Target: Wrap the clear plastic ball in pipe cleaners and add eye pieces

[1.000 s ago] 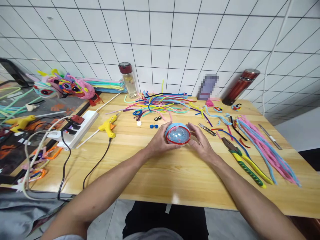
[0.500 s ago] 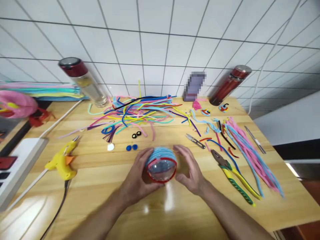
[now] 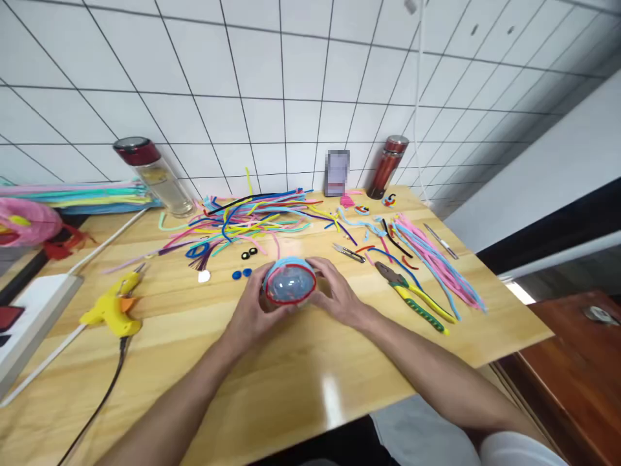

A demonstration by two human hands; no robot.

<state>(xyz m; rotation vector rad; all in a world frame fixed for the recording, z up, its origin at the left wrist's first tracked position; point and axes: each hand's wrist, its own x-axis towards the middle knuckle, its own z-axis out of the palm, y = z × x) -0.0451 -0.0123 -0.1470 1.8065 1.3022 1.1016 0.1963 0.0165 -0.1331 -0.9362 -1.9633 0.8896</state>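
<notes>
Between my hands is a clear round dome (image 3: 291,285), its outside wrapped in light blue pipe cleaner and its edge ringed in red. My left hand (image 3: 255,304) curls round its left side, thumb along the lower edge. My right hand (image 3: 334,294) closes on the right side, with fingers at the top and thumb at the lower right. Just beyond my left hand lie two blue discs (image 3: 241,274), with two small black rings (image 3: 249,253) farther back. A white disc (image 3: 204,276) is left of them.
A yellow glue gun (image 3: 114,307) with its cord lies left, near a white power strip (image 3: 39,323). Pliers (image 3: 412,298), thread snips (image 3: 348,252) and pink and blue pipe cleaners (image 3: 436,262) lie right. Loose pipe cleaners (image 3: 262,217), a glass bottle (image 3: 160,181) and a red flask (image 3: 388,167) are behind.
My right hand has come in from beside the dome and now grips it. The dome's clear face tilts more toward me. The camera view has shifted to the right.
</notes>
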